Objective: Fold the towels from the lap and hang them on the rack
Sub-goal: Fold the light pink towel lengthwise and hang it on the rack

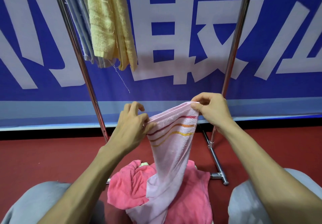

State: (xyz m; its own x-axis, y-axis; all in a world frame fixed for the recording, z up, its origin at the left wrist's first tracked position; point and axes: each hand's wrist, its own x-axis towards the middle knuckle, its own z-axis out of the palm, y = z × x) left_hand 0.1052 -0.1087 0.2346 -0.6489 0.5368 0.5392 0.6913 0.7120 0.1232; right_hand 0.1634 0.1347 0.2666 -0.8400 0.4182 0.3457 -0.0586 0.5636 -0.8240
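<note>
A pale pink towel [171, 147] with red, orange and yellow stripes hangs between my hands above my lap. My left hand [133, 126] pinches its upper left edge. My right hand [211, 109] pinches the upper right corner, held a little higher. The towel's lower end trails down onto a bright pink towel [130, 187] bunched in my lap. The metal rack [81, 63] stands in front of me, with a yellow towel [108, 23] and a grey cloth [78, 20] hanging from its top left.
My knees in grey trousers [40, 201] frame the lap on both sides. The rack's right post [235, 41] and its foot bar [217, 164] stand on red floor [43, 157]. A blue banner with large white characters [174, 41] fills the background.
</note>
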